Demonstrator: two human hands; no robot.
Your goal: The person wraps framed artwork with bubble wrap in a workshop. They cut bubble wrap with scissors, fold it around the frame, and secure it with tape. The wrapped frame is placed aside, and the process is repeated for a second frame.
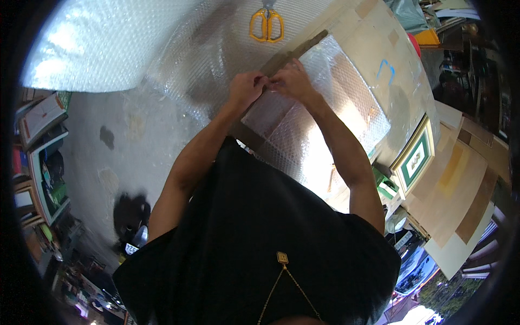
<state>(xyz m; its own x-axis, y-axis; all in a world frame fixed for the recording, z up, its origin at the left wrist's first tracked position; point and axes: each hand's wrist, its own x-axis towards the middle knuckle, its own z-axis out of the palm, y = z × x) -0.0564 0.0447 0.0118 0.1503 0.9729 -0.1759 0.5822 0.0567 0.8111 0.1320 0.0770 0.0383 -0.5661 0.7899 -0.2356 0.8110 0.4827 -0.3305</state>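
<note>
A flat rectangular piece wrapped in bubble wrap [352, 81] lies on the table in front of me. What looks like brown packing tape [303, 47] runs along its left long edge. My left hand [246, 89] and my right hand [292, 81] meet at that edge, fingertips almost touching over the tape. Both are closed in a pinch, and whatever is between the fingers is hidden. Another brown strip [248, 135] crosses the near corner of the wrapped piece, close to my shirt. Beyond my hands, scissors with yellow handles [266, 26] rest on loose bubble wrap.
A large sheet of bubble wrap [108, 43] spreads over the far left. Cardboard [395, 59] covers the table at the right. A gold-framed picture [414, 157] stands near the right edge, beside wooden boards [449, 179]. Frames [49, 173] are stacked at the left, across the grey floor [130, 130].
</note>
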